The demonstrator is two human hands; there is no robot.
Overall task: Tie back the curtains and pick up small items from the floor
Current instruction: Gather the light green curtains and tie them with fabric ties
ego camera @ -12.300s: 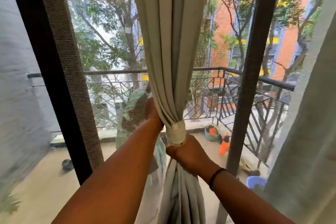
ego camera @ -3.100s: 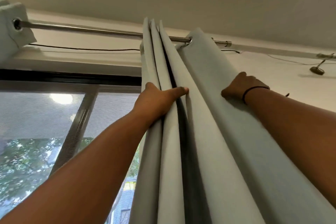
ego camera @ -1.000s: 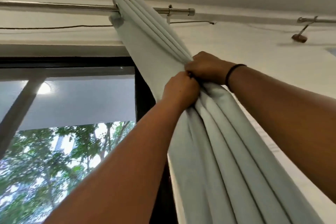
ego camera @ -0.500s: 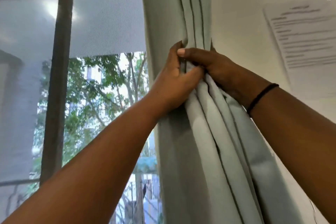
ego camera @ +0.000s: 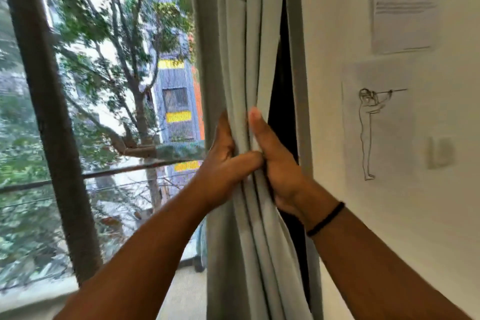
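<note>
- Head view: the curtain (ego camera: 241, 60) hangs upright, its long axis vertical, bunched between both hands
- left hand (ego camera: 226, 161) and right hand (ego camera: 272, 161) grasp its folds at equal height; any tie must wrap crosswise there

curtain (ego camera: 241, 65) | pale grey-green, hanging upright | folds bunched together | beside white wall, at window's right edge

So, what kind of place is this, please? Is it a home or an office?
Probably a lived-in room on an upper floor, home or studio; I cannot tell which. A grey curtain hangs by a tall window facing trees and a balcony railing. A line drawing is stuck on the white wall.
</note>
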